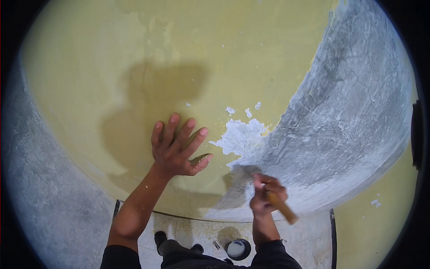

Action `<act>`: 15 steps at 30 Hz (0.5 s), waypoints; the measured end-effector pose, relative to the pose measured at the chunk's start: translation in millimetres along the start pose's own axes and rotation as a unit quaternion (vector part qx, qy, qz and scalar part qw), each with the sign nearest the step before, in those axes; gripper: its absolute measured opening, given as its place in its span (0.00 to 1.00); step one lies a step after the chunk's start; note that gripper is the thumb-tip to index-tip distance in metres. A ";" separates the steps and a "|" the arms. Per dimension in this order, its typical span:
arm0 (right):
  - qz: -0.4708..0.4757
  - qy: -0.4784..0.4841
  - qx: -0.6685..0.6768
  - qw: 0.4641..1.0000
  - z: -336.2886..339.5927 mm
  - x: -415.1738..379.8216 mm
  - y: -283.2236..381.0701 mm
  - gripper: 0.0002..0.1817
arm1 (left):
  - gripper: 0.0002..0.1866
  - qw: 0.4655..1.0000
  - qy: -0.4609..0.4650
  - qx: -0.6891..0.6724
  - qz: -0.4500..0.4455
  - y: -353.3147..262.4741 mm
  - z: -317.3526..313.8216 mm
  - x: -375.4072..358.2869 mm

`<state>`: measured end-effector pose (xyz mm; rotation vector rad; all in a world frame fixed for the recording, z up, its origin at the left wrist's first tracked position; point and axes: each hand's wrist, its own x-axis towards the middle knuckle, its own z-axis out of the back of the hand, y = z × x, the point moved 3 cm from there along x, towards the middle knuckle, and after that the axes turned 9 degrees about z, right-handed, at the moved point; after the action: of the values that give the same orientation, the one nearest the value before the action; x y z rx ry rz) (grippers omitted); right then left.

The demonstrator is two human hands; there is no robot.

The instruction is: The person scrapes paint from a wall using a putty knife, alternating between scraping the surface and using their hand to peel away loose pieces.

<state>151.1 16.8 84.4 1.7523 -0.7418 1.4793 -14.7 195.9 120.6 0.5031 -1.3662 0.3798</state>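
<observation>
My left hand (pixel 177 150) lies spread against the yellow painted wall (pixel 233 58), its fingers apart and nothing in it. In my right hand (pixel 268 195) is a scraper (pixel 285 211) with a wooden handle, its blade blurred and angled up to the left against the wall. The blade is at the lower edge of a bare grey patch (pixel 331 134), where the paint is gone. Just above the blade shows a ragged white patch (pixel 242 136), with a few small white spots around it. Dust or flakes cling to my left thumb.
Below, a dark bucket (pixel 238 250) with whitish contents stands on the pale tiled floor (pixel 179 226), near my feet. Another bare grey strip (pixel 40 148) runs down the left side. A dark object (pixel 417 134) juts in at the right edge.
</observation>
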 end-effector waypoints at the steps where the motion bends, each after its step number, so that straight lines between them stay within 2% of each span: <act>1: -0.028 -0.020 0.004 0.999 2.2 -0.2 -3.4 0.16 | 0.32 1.000 0.004 -0.003 0.002 -1.5 1.1 -1.4; 2: -0.032 -0.018 0.000 0.999 5.2 -1.0 0.3 0.16 | 0.29 1.000 0.014 0.002 0.025 -2.2 2.1 -1.8; 4: -0.001 0.096 -0.027 0.995 1.8 5.8 1.0 0.15 | 0.27 0.999 0.013 0.011 0.050 0.4 0.7 2.0; 5: -0.011 0.052 0.008 0.999 4.8 13.1 1.4 0.16 | 0.29 1.000 0.010 0.014 0.026 1.6 0.4 2.2; 6: 0.010 -0.073 0.041 0.996 5.7 15.7 -2.0 0.16 | 0.31 1.000 0.012 0.012 0.003 0.0 1.5 0.1; 8: -0.026 -0.107 0.026 0.994 7.3 34.8 2.3 0.16 | 0.31 1.000 0.009 0.015 0.004 1.1 1.0 1.1; 10: 0.011 -0.006 -0.023 1.000 1.5 24.3 0.4 0.17 | 0.31 1.000 0.009 0.014 0.005 -0.1 2.1 -0.1; 12: -0.010 -0.006 0.002 1.000 3.0 29.8 4.1 0.17 | 0.31 1.000 0.010 0.011 0.007 0.3 1.5 -0.7; 14: -0.017 -0.093 0.014 0.995 7.7 40.7 4.9 0.17 | 0.31 1.000 0.009 0.008 0.008 -0.7 1.8 -2.1; 15: -0.044 -0.073 0.029 0.996 6.3 36.7 0.5 0.17 | 0.31 1.000 0.005 0.009 0.008 0.1 1.2 -1.0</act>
<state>160.8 12.1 120.0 1.9284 -0.6937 1.3365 -16.0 195.3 119.8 0.5046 -1.3587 0.4087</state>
